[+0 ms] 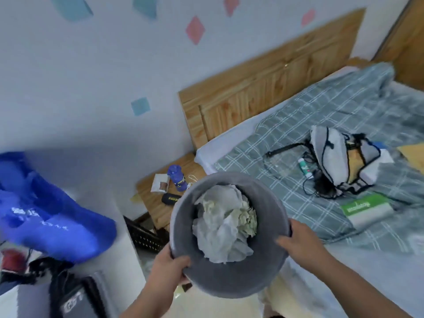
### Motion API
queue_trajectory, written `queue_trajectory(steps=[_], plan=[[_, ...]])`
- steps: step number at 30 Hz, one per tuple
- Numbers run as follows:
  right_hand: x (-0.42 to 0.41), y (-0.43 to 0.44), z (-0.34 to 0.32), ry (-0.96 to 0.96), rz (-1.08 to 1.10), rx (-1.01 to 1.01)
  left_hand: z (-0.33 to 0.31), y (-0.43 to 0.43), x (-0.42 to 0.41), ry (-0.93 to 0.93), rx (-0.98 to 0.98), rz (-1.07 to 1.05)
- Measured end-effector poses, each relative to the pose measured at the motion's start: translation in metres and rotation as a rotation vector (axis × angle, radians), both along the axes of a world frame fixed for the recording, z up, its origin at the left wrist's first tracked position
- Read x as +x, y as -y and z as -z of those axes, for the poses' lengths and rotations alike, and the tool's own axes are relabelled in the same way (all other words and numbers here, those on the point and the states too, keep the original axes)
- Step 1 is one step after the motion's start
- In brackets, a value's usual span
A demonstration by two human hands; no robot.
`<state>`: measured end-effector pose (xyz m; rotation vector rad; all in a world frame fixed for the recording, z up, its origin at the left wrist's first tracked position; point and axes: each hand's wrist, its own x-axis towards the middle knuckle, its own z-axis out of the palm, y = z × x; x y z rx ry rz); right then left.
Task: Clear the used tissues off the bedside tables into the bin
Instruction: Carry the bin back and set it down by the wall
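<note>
Left hand (169,263) and right hand (299,241) each grasped the bin (229,283) by its rim; it wanted holding level beside the bedside table (153,200), lest the tissues (223,228) spill.

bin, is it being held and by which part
Both hands hold the grey bin by its rim: the left hand grips the near-left edge, the right hand the right edge, with crumpled tissues inside.

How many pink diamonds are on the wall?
3 pink diamonds: the lowest, leftmost one; one cut by the top edge; one furthest right, above the headboard. More may be out of view.
</note>
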<state>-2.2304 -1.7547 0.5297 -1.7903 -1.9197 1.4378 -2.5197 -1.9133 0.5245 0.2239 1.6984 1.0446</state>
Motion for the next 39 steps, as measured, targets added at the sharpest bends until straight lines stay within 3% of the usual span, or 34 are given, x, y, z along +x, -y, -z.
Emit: queue_trajectory(steps=[6, 12, 20, 29, 39], plan=[[0.076, 0.121, -0.032, -0.018, 0.309, 0.076, -0.030, 0.012, 0.032, -0.023, 0.082, 0.329], [0.190, 0.255, -0.059, -0.045, 0.630, 0.108, -0.050, 0.033, 0.143, -0.015, 0.151, 0.714], [0.361, 0.512, -0.067, -0.047, 1.184, 0.137, -0.063, 0.105, 0.411, -0.048, 0.172, 1.381], [0.507, 0.830, -0.051, 0.087, 1.679, -0.002, -0.047, 0.330, 0.732, 0.003, 0.163, 2.025], [0.614, 0.976, -0.029, 0.071, 2.086, -0.085, -0.022, 0.471, 0.968, 0.053, 0.142, 2.380]])
